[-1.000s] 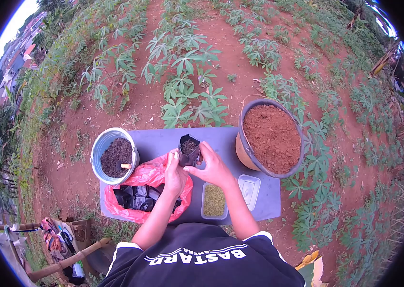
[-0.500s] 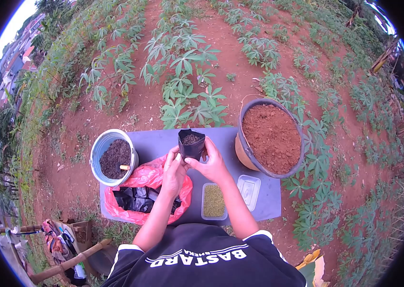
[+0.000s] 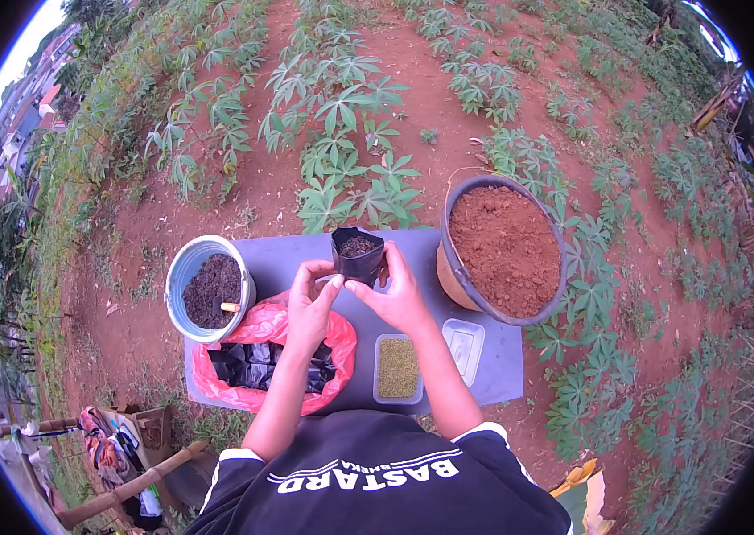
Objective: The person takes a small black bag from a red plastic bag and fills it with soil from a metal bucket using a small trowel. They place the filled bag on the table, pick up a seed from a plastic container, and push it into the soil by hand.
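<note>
Dark soil shows in the open top of a small black plastic bag (image 3: 361,266), held upright between both hands over the table's far half. My left hand (image 3: 313,299) grips its left side, the thumb at its lower front. On the other side, my right hand (image 3: 396,294) has its thumb in front and fingers behind the bag. Nearest to my left hand is a pink plastic bag (image 3: 341,343) with black plastic bags (image 3: 256,366) inside. Below my right hand sits a clear tub of small greenish grains (image 3: 397,367).
A grey table (image 3: 502,374) carries a light-blue bucket (image 3: 182,276) of dark soil with a handled tool in it at left. A large pot (image 3: 510,254) of reddish soil stands right, near an empty clear tray or lid (image 3: 464,346). Leafy plants grow beyond.
My hands have shifted slightly, and my left fingers now reach higher along the small black bag's side. The whole view has moved a little.
</note>
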`<state>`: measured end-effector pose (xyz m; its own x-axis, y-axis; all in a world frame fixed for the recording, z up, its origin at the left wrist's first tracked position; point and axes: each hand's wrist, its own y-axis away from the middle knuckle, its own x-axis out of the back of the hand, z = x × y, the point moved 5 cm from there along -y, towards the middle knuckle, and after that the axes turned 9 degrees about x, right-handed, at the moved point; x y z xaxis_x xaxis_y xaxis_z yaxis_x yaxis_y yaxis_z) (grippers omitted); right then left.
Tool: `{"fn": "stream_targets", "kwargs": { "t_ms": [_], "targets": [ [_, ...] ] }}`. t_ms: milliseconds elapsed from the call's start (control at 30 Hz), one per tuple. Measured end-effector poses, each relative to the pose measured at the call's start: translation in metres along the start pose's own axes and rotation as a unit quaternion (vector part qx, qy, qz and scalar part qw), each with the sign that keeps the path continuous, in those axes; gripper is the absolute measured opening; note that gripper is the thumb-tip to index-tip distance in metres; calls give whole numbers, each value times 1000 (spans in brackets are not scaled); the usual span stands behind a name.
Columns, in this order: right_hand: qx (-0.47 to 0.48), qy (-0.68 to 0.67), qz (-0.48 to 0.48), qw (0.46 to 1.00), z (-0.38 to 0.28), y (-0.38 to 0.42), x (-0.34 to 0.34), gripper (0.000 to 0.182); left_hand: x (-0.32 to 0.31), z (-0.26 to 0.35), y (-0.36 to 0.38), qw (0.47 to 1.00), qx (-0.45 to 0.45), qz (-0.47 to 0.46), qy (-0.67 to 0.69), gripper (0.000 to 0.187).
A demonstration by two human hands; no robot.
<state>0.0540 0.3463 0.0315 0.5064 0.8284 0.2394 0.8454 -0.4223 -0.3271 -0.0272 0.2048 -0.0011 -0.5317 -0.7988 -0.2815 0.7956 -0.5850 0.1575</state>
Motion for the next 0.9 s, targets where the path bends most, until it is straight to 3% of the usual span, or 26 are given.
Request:
{"fn": "stream_targets", "kwargs": {
  "t_ms": [133, 233, 400, 600, 733, 900],
  "targets": [
    [28, 15, 9, 999, 0, 0, 2, 58, 6, -4, 2, 997, -8, 11, -70, 18],
    [38, 28, 11, 999, -3, 0, 6, 58, 3, 1, 6, 999, 40, -6, 3, 13],
    [46, 79, 6, 996, -5, 0, 11, 58, -11, 12, 13, 964, 139, -98, 206, 22],
    [102, 93, 32, 990, -2, 3, 13, 64, -13, 3, 16, 940, 211, -98, 250, 26],
    [99, 109, 17, 989, 1, 4, 12, 62, -10, -2, 9, 949, 217, -82, 213, 26],
    [59, 97, 10, 994, 18, 11, 8, 55, 4, -15, -13, 981, 191, 37, 2, 35]
  ]
}}
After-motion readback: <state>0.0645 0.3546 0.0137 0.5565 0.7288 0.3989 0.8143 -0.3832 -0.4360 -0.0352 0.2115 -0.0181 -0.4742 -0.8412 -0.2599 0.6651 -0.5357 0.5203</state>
